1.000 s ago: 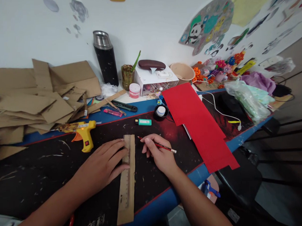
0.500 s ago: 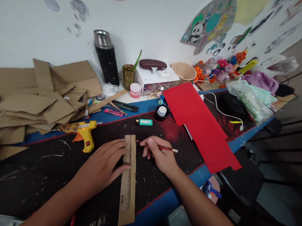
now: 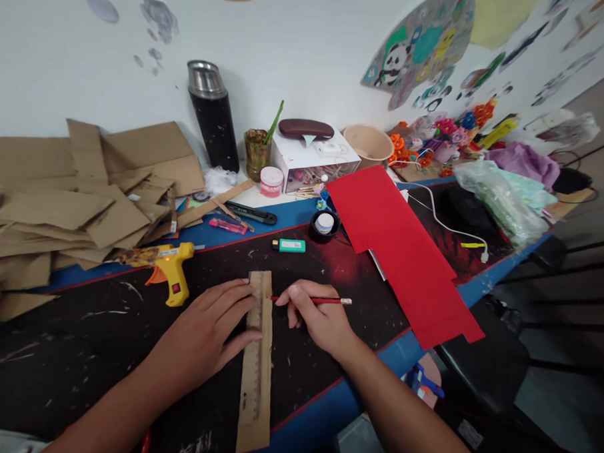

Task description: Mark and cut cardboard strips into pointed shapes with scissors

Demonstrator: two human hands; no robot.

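My left hand (image 3: 214, 329) lies over a clear ruler (image 3: 251, 382), its fingers stretched out and apart, fingertips and thumb pressing on it. Beneath the ruler is a narrow cardboard strip (image 3: 267, 335), which runs lengthwise towards me on the dark mat. Just right of the strip, my right hand (image 3: 322, 314) is closed on a red-and-black pencil (image 3: 331, 300) with a white eraser end. The pencil's tip points left and is at the strip's right edge; whether it touches the cardboard I cannot tell. Beyond both hands lies a green lighter-like item (image 3: 289, 245).
A yellow glue gun (image 3: 174, 269) lies left of my hands, with piled cardboard scraps (image 3: 80, 196) behind it. A utility knife (image 3: 251, 213) and black flask (image 3: 213, 123) are at the back. A red corrugated sheet (image 3: 398, 249) overhangs the right table edge.
My right hand has shifted slightly towards me and left, bringing the pencil tip from beside the strip's top to its right edge. My left hand, ruler and strip stay put.
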